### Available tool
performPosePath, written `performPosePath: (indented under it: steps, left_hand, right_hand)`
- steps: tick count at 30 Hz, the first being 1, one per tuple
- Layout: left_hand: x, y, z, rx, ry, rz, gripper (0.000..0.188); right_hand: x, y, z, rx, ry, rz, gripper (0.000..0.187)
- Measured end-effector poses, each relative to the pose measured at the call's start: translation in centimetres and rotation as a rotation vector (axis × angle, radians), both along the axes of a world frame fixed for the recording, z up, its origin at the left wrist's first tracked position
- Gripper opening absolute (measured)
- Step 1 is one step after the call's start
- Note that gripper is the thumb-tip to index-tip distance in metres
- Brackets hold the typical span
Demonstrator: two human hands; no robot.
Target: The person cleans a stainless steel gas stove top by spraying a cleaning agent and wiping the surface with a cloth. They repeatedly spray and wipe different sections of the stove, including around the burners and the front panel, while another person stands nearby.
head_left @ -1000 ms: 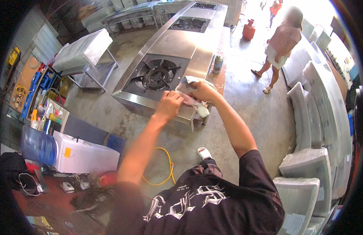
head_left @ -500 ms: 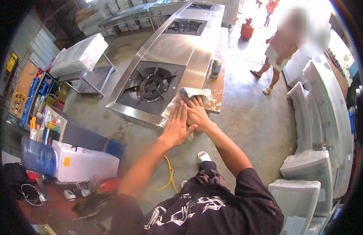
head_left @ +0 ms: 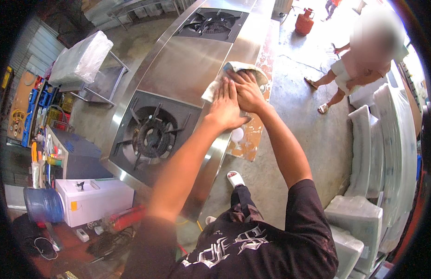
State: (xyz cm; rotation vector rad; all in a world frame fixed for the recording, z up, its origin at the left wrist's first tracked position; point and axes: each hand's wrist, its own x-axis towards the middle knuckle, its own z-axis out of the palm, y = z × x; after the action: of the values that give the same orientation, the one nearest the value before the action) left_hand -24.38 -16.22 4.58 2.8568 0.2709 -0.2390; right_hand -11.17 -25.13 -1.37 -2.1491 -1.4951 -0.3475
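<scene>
A whitish cloth (head_left: 211, 92) lies bunched under both my hands on the steel top of a long gas range (head_left: 178, 69), along its right side. My left hand (head_left: 225, 109) rests on it, fingers straight and together, thumb out to the right. Beside it my right hand (head_left: 249, 93) presses the cloth with fingers stretched forward; its thumb is hidden. A fold of cloth stands up past the right fingertips. Left of my hands is the near burner (head_left: 152, 135) with its black pan support. Another burner (head_left: 211, 25) sits farther off.
A paint-marked board (head_left: 250, 135) runs along the range's right side, with a round white object (head_left: 237, 135) on it. Wrapped panels (head_left: 387, 139) line the right. A person (head_left: 364, 65) stands near a red gas cylinder (head_left: 304, 22). At left are a wrapped table (head_left: 80, 58) and a water dispenser (head_left: 92, 200).
Both hands and the cloth have moved forward along the range's right side, and my view has shifted forward with them. The spray can on the board is now mostly hidden by my right hand.
</scene>
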Motion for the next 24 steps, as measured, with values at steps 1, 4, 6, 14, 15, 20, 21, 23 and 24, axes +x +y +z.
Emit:
performPosePath:
  steps: [1,4,6,14,15,20,21,23,24]
  left_hand:
    - [1.9,0.4,0.2,-0.011,0.009,0.0,0.136]
    - [5.0,1.3,0.3,-0.036,-0.025,-0.01,0.134]
    - [4.7,1.4,0.1,-0.023,-0.031,-0.02,0.133]
    - [-13.8,-2.1,1.3,-0.107,-0.113,-0.075,0.129]
    - [-17.0,-2.8,1.6,-0.143,-0.144,-0.071,0.128]
    - [-30.3,-6.4,2.7,-0.119,-0.072,-0.003,0.126]
    - [-32.1,-6.9,2.7,-0.104,-0.024,0.006,0.125]
    - [-34.9,-7.6,2.8,-0.077,0.035,0.026,0.124]
    - [-35.8,-7.6,2.7,-0.095,-0.048,0.032,0.113]
  right_hand:
    - [1.8,0.4,0.1,-0.029,0.034,-0.013,0.049]
    - [5.1,1.1,0.5,-0.061,0.046,-0.031,0.05]
    - [5.0,1.2,0.4,-0.062,-0.003,-0.024,0.05]
    - [-11.8,-3.0,0.6,-0.054,0.081,0.115,0.057]
    - [-14.9,-3.7,0.9,-0.031,0.114,0.15,0.059]
    - [-27.3,-6.4,2.0,-0.003,0.224,0.273,0.051]
    - [-28.9,-6.9,1.9,-0.002,0.23,0.325,0.05]
    - [-30.8,-7.1,1.7,0.07,0.244,0.386,0.044]
    - [-31.4,-6.9,1.7,0.078,0.261,0.42,0.042]
